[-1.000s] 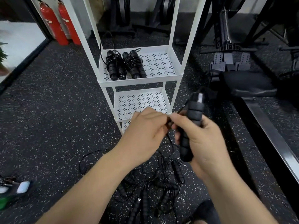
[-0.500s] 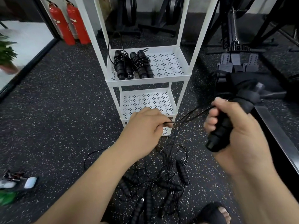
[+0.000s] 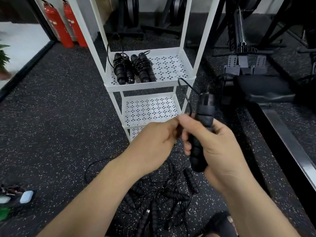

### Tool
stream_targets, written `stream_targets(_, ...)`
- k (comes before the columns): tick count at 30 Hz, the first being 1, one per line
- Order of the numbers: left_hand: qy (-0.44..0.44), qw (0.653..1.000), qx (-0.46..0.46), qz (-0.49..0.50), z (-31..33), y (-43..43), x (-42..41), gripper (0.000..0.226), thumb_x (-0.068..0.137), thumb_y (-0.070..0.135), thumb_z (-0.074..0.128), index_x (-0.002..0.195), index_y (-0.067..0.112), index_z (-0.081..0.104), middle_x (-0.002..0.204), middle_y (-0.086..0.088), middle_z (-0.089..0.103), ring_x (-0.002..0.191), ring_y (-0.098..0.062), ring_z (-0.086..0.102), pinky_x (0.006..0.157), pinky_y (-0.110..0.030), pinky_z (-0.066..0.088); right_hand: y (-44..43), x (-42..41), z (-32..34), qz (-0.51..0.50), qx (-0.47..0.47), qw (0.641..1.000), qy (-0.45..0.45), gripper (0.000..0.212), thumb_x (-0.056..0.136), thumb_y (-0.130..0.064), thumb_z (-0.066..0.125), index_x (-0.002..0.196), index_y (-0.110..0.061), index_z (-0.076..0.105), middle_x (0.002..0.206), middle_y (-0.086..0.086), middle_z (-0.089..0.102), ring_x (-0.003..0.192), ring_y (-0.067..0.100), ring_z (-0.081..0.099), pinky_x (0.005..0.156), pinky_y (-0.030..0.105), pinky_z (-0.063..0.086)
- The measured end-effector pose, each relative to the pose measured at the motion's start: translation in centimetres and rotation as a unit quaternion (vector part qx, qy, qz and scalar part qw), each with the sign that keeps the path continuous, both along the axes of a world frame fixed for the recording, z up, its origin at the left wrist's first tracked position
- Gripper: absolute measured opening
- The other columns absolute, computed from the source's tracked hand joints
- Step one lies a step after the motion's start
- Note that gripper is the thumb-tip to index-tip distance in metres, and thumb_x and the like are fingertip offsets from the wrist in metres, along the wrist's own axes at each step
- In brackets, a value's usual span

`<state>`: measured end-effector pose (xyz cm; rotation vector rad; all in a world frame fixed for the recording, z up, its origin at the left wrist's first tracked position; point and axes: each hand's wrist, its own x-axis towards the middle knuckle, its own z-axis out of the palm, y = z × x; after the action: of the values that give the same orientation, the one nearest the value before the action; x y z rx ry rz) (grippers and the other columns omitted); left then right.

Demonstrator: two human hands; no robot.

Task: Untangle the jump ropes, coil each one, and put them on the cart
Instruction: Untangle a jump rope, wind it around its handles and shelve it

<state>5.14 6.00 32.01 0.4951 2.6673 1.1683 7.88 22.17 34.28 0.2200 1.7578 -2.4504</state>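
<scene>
right hand (image 3: 217, 151) fingers curled round ribbed black foam jump-rope handle (image 3: 203, 117), held upright. left hand (image 3: 153, 144) at its 9 o'clock, fingertips pinching thin black cord (image 3: 186, 86). white perforated metal cart (image 3: 150, 86) at 12, two coiled ropes (image 3: 133, 67) on its shelf. tangled ropes (image 3: 162, 194) on floor (image 3: 51, 117) at 6.

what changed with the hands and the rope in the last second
The right hand, gripping the handle, swung out to the right half a second ago and has come back against the left hand, with the handle upright again. The left hand kept pinching the cord throughout. The two coiled ropes on the cart and the tangle on the floor stayed put.
</scene>
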Motion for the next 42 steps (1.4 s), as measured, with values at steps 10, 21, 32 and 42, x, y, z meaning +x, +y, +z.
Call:
stream_targets(10, -0.04, 0.998, 0.019, -0.034, 0.1, -0.3, 0.5, 0.023, 0.11, 0.043, 0.053, 0.089, 0.035, 0.06, 0.078, 0.004, 0.07, 0.072, -0.017, 0.066, 0.073, -0.042, 0.056, 1.7, -1.1, 1.4, -0.094, -0.123, 0.987, -0.033, 0.012, 0.089, -0.019, 0.073, 0.088, -0.009, 0.067, 0.066, 0.0, 0.055, 0.052, 0.009, 0.043, 0.047, 0.018, 0.038)
stream_targets(21, -0.111, 0.993, -0.032, -0.036, -0.8, -0.6, 0.0, 0.027, 0.114, 0.042, 0.042, 0.099, 0.04, 0.065, 0.096, 0.019, 0.073, 0.056, -0.003, 0.052, 0.059, -0.026, 0.048, 3.9, -1.8, 1.2, -0.156, -0.217, 0.962, -0.055, 0.011, 0.099, -0.024, 0.068, 0.093, -0.016, 0.063, 0.071, -0.008, 0.054, 0.056, 0.002, 0.045, 0.051, 0.013, 0.039)
stream_targets(32, -0.053, 0.995, 0.076, -0.023, 0.3, 0.4, 0.7, 0.022, 0.114, 0.038, 0.047, 0.099, 0.034, 0.062, 0.085, 0.012, 0.072, 0.065, 0.001, 0.058, 0.059, -0.019, 0.043, 1.3, -0.8, -0.4, -0.06, 0.07, 0.996, -0.012, 0.012, 0.089, -0.011, 0.082, 0.08, -0.016, 0.076, 0.073, 0.01, 0.066, 0.057, 0.018, 0.052, 0.051, 0.029, 0.045)
stream_targets(42, -0.134, 0.988, -0.017, -0.076, -0.5, 0.8, 1.0, 0.018, 0.111, 0.044, 0.048, 0.102, 0.035, 0.061, 0.102, 0.018, 0.075, 0.066, -0.012, 0.06, 0.068, -0.041, 0.057, 3.9, -1.8, 1.1, -0.144, -0.116, 0.983, 0.016, 0.011, 0.094, -0.011, 0.07, 0.095, -0.015, 0.06, 0.072, -0.001, 0.059, 0.057, 0.008, 0.049, 0.052, 0.018, 0.042)
